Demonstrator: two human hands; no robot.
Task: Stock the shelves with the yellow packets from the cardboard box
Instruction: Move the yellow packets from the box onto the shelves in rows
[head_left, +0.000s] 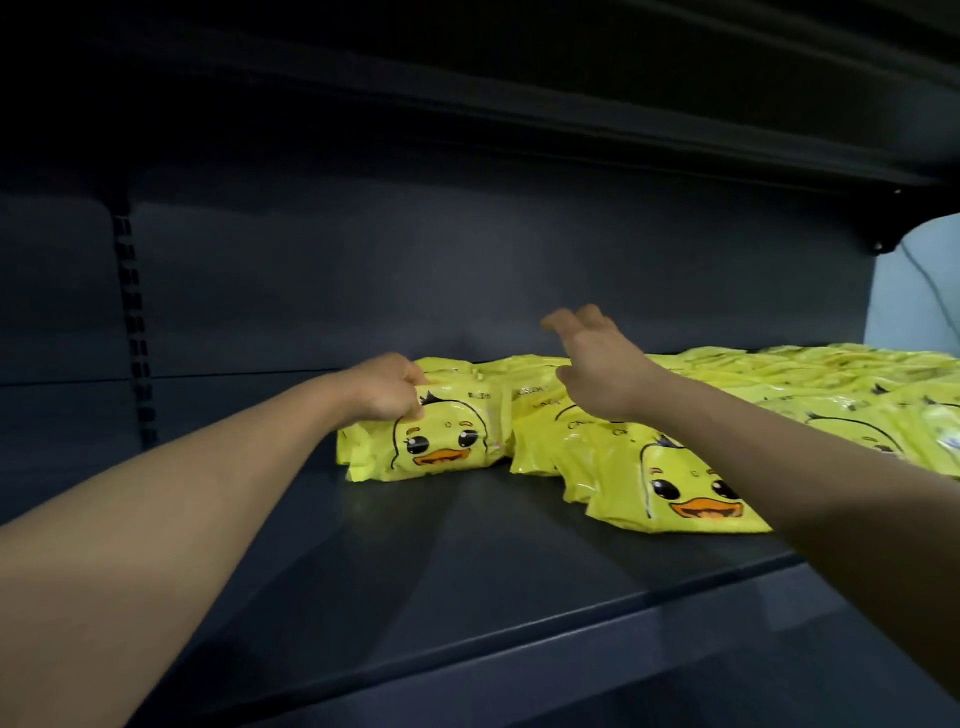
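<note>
Several yellow packets printed with a duck face lie on the dark shelf (467, 561). My left hand (387, 387) grips the upper left edge of the leftmost yellow packet (441, 441), which sits on top of other packets. My right hand (597, 358) hovers with relaxed fingers above the neighbouring packets, holding nothing. Another duck packet (680, 483) lies flat near the shelf's front, under my right forearm. More yellow packets (831, 384) cover the shelf to the right. The cardboard box is out of view.
The shelf's dark back panel (363, 270) stands close behind the packets. A slotted upright (132, 322) runs down at the left. The underside of the upper shelf (519, 104) hangs overhead. Bare shelf surface lies left of the packets and along the front edge.
</note>
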